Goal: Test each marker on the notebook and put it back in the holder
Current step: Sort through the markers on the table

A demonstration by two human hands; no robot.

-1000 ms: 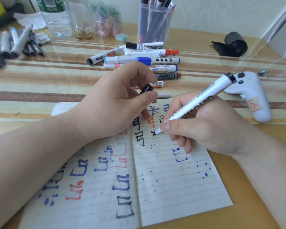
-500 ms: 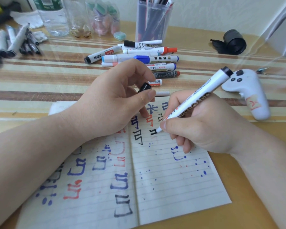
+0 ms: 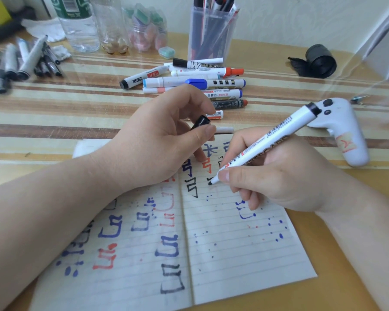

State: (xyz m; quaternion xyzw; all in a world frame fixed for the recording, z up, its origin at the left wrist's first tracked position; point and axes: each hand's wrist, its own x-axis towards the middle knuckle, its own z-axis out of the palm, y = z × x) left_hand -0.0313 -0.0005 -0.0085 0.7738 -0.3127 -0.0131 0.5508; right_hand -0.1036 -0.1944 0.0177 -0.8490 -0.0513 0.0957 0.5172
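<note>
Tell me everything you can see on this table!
notebook: one, white with blue, red and black marks, open in front
marker: one, white with black end, in right hand, tip on right page
cap: one, black, pinched in left hand
loose markers: several, mostly white, mid-table before the holder
holder: one, clear, at the back, holding markers
grey markers: several, far left
bottles: two, clear, back left
controller: one, white, right of notebook
hands: two, over the notebook

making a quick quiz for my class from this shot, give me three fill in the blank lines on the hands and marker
The right hand holds a white marker with its tip on the ____ page of the notebook.
The left hand pinches a ____ cap.
The notebook lies ____, both pages showing.
Missing words: right, black, open.
</note>
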